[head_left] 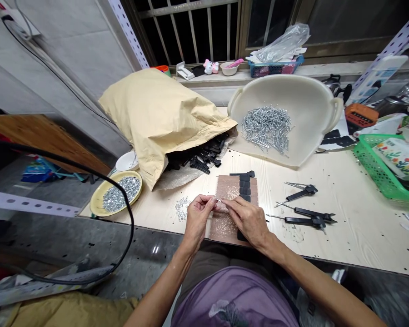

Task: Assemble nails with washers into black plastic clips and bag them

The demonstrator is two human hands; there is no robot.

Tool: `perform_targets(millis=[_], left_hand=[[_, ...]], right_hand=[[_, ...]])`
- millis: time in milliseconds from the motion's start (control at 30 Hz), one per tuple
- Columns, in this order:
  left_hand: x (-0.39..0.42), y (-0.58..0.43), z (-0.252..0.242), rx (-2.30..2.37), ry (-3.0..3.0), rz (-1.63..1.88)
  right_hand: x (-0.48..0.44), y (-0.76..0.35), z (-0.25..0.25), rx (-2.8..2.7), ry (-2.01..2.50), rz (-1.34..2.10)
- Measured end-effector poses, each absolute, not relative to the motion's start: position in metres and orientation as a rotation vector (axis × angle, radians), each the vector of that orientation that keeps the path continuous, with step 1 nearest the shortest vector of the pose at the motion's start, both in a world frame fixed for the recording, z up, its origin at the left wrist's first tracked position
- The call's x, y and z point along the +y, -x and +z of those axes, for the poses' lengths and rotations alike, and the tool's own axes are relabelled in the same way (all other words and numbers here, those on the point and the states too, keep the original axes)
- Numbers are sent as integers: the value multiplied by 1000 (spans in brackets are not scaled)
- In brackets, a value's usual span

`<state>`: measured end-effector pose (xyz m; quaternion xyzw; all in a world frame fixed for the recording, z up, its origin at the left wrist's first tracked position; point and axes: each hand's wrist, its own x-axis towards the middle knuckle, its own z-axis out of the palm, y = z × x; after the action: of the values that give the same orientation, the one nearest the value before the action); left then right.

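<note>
Screw (218,200) pinched between left hand (197,219) and right hand (249,221) over brown board (226,186), black clips (308,221) lying nearby.

Nothing legible from where I'm standing, tbh. The orange box (361,116) over on the right has some dark print on top, but it's way too blurry to make out.

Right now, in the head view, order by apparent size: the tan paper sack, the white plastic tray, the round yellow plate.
1. tan paper sack
2. white plastic tray, only slightly smaller
3. round yellow plate, clearly smallest
</note>
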<state>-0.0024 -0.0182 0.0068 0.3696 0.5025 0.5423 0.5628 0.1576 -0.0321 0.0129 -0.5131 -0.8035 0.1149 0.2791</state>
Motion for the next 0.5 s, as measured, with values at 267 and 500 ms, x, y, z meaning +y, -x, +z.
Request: perform_targets(millis=[267, 500], left_hand=[[-12, 3, 3, 1184, -878, 1140], [-12, 2, -1, 1167, -842, 1111]], right_hand=[[-33, -162, 9, -2075, 1442, 286], [-33, -167, 11, -2123, 1492, 195]])
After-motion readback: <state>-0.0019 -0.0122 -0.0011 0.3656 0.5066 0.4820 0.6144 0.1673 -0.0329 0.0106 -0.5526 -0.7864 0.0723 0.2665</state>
